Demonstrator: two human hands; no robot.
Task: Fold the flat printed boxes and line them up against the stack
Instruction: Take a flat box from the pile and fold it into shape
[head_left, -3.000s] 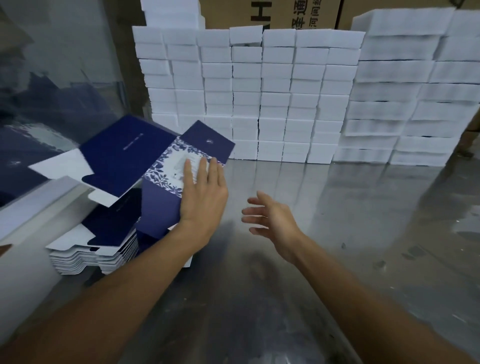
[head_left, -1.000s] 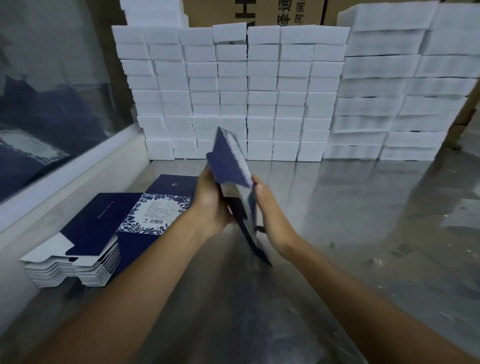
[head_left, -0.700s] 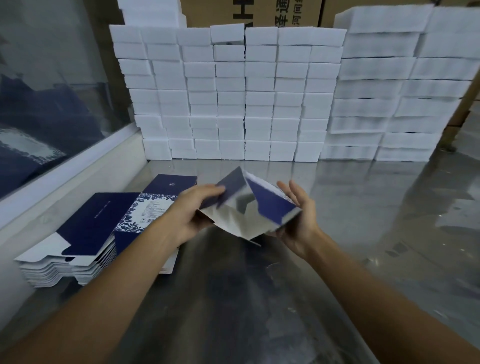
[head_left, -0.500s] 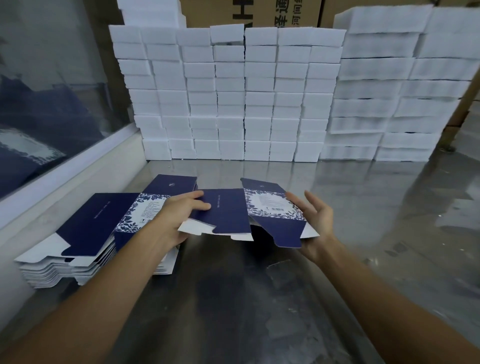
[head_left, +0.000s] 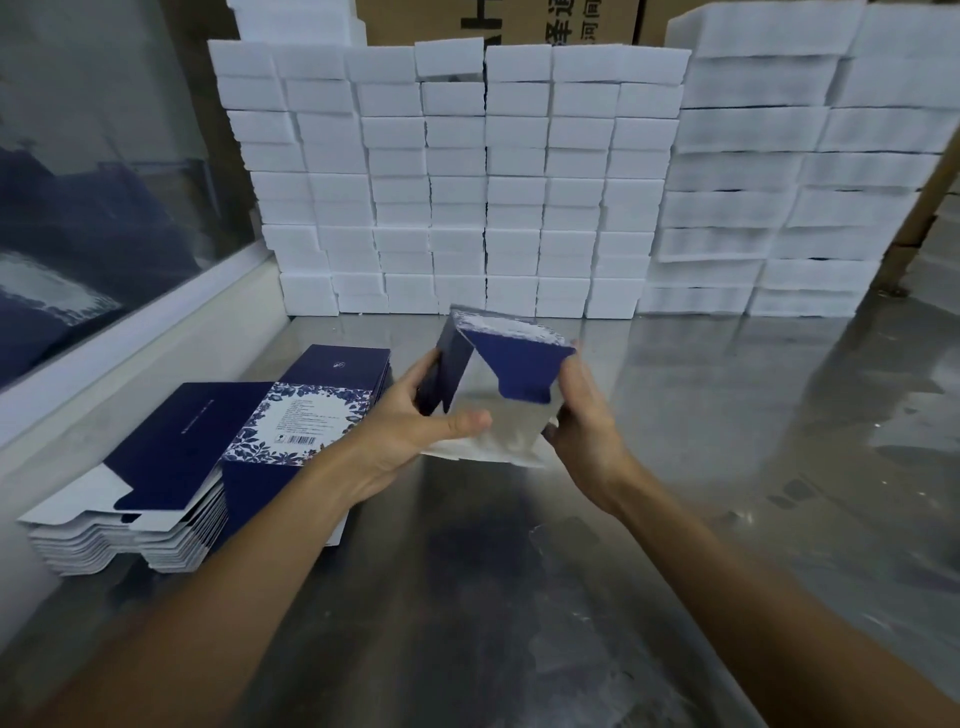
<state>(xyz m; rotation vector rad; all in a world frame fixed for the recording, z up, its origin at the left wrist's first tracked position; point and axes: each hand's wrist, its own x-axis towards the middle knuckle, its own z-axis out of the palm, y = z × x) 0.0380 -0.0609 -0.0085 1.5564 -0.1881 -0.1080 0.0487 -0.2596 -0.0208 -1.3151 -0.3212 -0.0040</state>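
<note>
Above the worktop (head_left: 519, 597) middle, left hand (head_left: 410, 426) and right hand (head_left: 582, 415) grip a half-opened box (head_left: 511, 364), its inside blurred. Flat boxes (head_left: 208, 452) lie by the left edge; white stack (head_left: 467, 182) at the far edge, top cut off.

I see a half-folded box (head_left: 498, 374) with navy panels, a white and blue floral band along its far edge and a pale grey-white inside. On the left, the pile of flat boxes (head_left: 218, 452) is the same navy — with a white label panel framed in blue flowers. Far back, the stack (head_left: 457, 182) is plain white; the table (head_left: 519, 597) is mottled silver-grey
</note>
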